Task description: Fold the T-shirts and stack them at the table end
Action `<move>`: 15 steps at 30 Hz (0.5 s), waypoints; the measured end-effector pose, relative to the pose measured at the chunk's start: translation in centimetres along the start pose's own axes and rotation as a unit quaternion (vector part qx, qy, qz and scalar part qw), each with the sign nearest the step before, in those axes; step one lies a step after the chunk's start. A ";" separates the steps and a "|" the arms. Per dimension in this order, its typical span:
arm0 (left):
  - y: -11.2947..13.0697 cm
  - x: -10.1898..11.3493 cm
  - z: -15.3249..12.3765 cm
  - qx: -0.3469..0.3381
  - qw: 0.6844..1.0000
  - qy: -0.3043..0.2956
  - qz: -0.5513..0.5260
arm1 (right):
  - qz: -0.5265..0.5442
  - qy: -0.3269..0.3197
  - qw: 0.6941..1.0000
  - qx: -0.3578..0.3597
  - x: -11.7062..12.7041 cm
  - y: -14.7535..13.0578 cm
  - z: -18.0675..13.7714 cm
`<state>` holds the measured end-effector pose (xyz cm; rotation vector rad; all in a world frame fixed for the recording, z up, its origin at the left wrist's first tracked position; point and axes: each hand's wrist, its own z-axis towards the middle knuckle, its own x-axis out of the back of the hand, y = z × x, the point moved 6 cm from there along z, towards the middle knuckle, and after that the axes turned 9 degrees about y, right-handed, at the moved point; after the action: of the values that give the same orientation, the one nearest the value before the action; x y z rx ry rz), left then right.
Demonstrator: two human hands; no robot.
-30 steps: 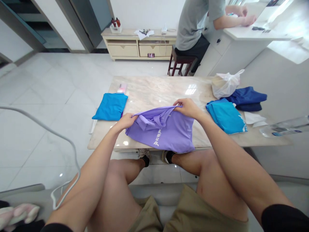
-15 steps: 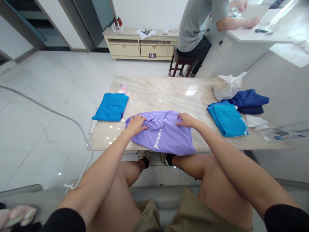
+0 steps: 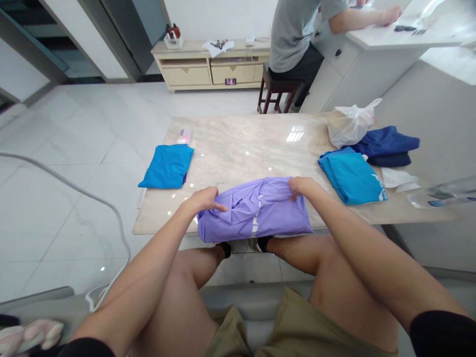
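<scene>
A purple folded cloth, likely a T-shirt (image 3: 245,215), with white lettering lies at the front edge of the marble table, its near side hanging slightly over. My left hand (image 3: 206,200) grips its far left corner, thumb on top and fingers behind. At its far right corner my right hand (image 3: 300,186) is closed on the fabric, with the fingertips partly hidden. Creases run across the cloth between both hands.
A blue folded cloth (image 3: 167,166) lies on the table's left. On the right are a folded blue garment (image 3: 351,176), a white plastic bag (image 3: 351,124), a navy cloth (image 3: 390,144) and a clear bottle (image 3: 442,196). A person in grey (image 3: 295,37) sits beyond the table (image 3: 238,144).
Both hands have gone from resting on the purple T-shirt to gripping its far corners. Its far edge is now folded nearer, and it looks narrower front to back.
</scene>
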<state>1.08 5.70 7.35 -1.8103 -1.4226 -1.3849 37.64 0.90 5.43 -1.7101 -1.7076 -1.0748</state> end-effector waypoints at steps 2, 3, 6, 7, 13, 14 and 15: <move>0.5 -0.7 0.3 -0.016 1.000 -0.024 -0.002 | 0.000 0.006 1.000 -0.014 0.1 0.5 0.1; 0.7 -1.0 0.6 -0.028 0.999 -0.035 -0.013 | 0.004 0.008 1.000 -0.013 0.1 0.5 0.1; 0.3 -0.6 1.5 -0.041 0.992 0.005 -0.118 | 0.020 0.016 1.000 -0.014 0.2 0.4 0.0; -0.6 0.1 1.8 -0.013 0.986 0.054 -0.158 | 0.028 0.020 0.999 -0.020 0.2 0.5 -0.1; -4.3 2.3 1.5 0.097 0.953 0.248 -0.146 | 0.056 0.030 0.997 -0.041 0.1 1.0 0.1; -3.8 2.0 1.4 0.078 0.958 0.235 -0.145 | 0.050 0.031 0.998 -0.036 0.1 1.0 0.1; -3.2 1.5 1.4 0.063 0.964 0.217 -0.143 | 0.043 0.031 0.998 -0.031 0.1 1.0 0.1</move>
<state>-1.23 8.65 7.41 -1.1568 -1.5239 -1.6635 38.64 0.95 5.63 -1.7525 -1.5629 -1.1406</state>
